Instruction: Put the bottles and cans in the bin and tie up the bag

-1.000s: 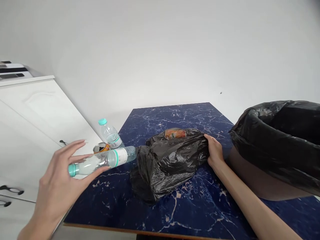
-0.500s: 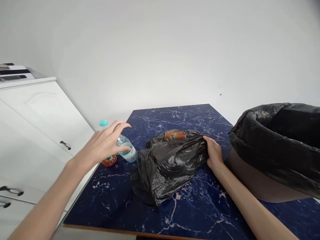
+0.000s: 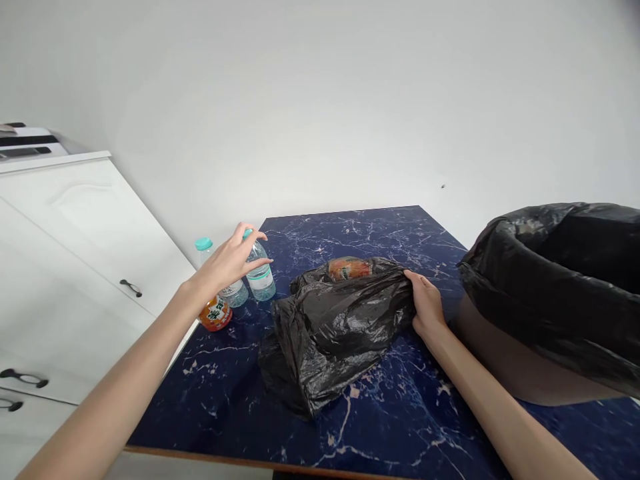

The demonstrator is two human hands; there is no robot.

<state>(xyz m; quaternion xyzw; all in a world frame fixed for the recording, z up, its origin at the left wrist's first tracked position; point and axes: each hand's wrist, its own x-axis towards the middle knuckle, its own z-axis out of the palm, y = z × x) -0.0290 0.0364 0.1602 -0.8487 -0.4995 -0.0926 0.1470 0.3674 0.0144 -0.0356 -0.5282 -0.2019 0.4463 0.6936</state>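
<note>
Black and crinkled, a plastic bag (image 3: 350, 327) was pinched by the right grip (image 3: 427, 305) while the left grip (image 3: 231, 261) hung spread at a teal-capped water bottle (image 3: 261, 281).

Left hand (image 3: 233, 260) — across the leftmost bottle (image 3: 236, 295) — hides its middle, the forearm (image 3: 150, 343) the top of the orange can (image 3: 217, 315); the black bag (image 3: 350, 327) covers part of an orange container (image 3: 350, 268). Bin (image 3: 525, 360) and cabinet (image 3: 75, 267) are cut by the right and left edges respectively; a wall speck (image 3: 443, 187) is too small to identify.
</note>
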